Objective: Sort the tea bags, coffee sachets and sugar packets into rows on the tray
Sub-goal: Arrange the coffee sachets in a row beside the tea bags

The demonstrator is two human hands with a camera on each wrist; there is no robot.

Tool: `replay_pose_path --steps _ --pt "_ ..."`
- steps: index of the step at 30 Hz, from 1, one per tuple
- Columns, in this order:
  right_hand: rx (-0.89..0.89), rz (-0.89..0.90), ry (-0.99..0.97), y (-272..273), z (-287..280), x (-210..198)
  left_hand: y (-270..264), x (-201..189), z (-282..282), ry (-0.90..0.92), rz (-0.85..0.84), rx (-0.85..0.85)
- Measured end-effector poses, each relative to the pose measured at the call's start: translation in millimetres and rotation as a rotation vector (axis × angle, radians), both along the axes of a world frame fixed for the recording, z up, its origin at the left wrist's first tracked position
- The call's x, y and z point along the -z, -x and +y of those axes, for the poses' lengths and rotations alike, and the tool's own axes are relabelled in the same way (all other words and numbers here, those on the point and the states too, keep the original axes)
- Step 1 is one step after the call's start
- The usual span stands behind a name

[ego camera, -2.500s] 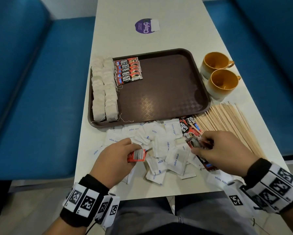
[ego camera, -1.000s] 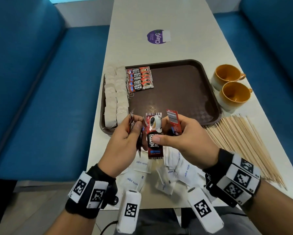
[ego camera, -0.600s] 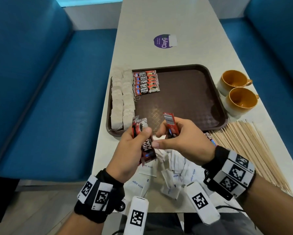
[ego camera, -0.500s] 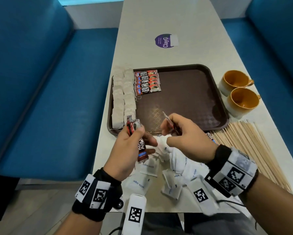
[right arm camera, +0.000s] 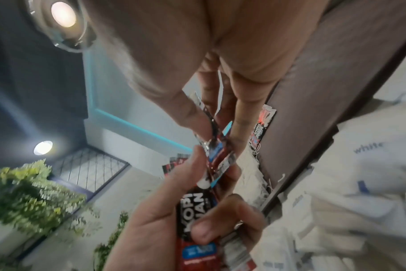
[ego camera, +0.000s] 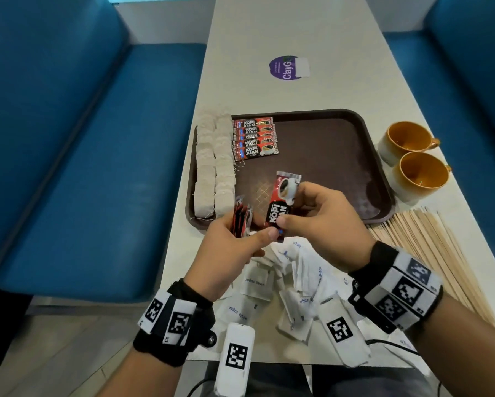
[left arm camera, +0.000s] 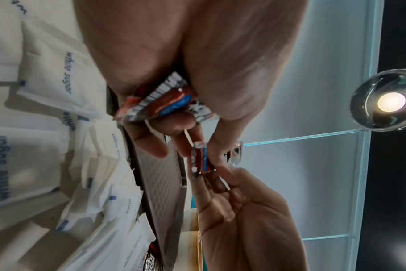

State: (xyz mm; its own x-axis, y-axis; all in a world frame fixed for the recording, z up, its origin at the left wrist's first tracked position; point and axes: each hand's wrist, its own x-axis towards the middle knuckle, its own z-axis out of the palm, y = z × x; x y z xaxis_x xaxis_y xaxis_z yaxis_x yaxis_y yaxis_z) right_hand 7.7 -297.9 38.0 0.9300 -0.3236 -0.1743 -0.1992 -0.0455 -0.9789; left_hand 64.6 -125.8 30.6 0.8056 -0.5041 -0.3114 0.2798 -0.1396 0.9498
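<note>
Change: since half a second ago the right hand's sachet has turned from edge-on to face-up, its Kopi Juan print now readable, and both hands have drawn together over the tray's near edge.
Right hand (ego camera: 323, 222): fingers and thumb pinch one upright coffee sachet (ego camera: 282, 206), cup picture at the top.
Left hand (ego camera: 229, 253): fingers curl round a small bundle of coffee sachets (ego camera: 240, 217) held on edge; its thumb tip touches the lower end of the right hand's sachet.
Tray (ego camera: 326, 156): brown, on the white table (ego camera: 297, 30). Two rows of tea bags (ego camera: 214, 167) run along its left side; just beside them a short row of five coffee sachets (ego camera: 254, 138) lies at the far left corner.
Sugar packets (ego camera: 283, 287): a loose white heap on the table between the tray and the person, beneath the hands, none on the tray.
Mugs (ego camera: 412, 161): two orange ones, just right of the tray, touching each other.
Wooden stirrers (ego camera: 435, 247): a fanned pile on the table near the tray's near right corner.
Sticker (ego camera: 286, 67): round, purple, on the table well beyond the tray.
Seats (ego camera: 83, 138): blue benches on both sides of the table.
</note>
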Motion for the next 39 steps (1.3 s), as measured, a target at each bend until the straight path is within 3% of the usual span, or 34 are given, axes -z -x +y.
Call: replay_pose_path --steps 3,6,13,18,21,26,32,35,39 --pt "0.052 0.023 -0.141 -0.3 0.8 1.5 -2.3 2.3 1.6 -0.021 -0.044 -0.046" --pt "-0.014 0.075 -0.107 -1.3 -2.9 -1.0 -7.4 3.0 2.3 -0.018 -0.069 -0.110" --pt "-0.059 0.094 -0.099 -8.8 -7.1 -6.8 -15.1 1.4 3.2 -0.028 -0.088 -0.076" --pt "0.064 0.087 0.069 -19.1 -18.3 -8.0 -29.9 12.6 1.5 -0.119 -0.169 -0.123" --pt "0.005 0.106 0.148 -29.5 -31.2 -8.6 -42.4 13.2 3.6 -0.120 -0.224 -0.145" --pt "-0.030 0.105 0.155 -63.4 -46.3 -5.7 -74.5 11.2 -0.9 -0.106 -0.281 -0.234" --pt "0.110 0.186 0.063 -123.9 -74.7 13.3 -107.4 16.8 4.0 -0.165 -0.316 -0.369" --pt "0.153 0.253 0.112 -144.3 -91.2 28.9 -110.1 24.5 10.4 -0.202 -0.311 -0.328" --pt "0.043 0.346 0.228 -159.8 -91.0 41.6 -106.1 34.3 12.2 -0.233 -0.269 -0.256"
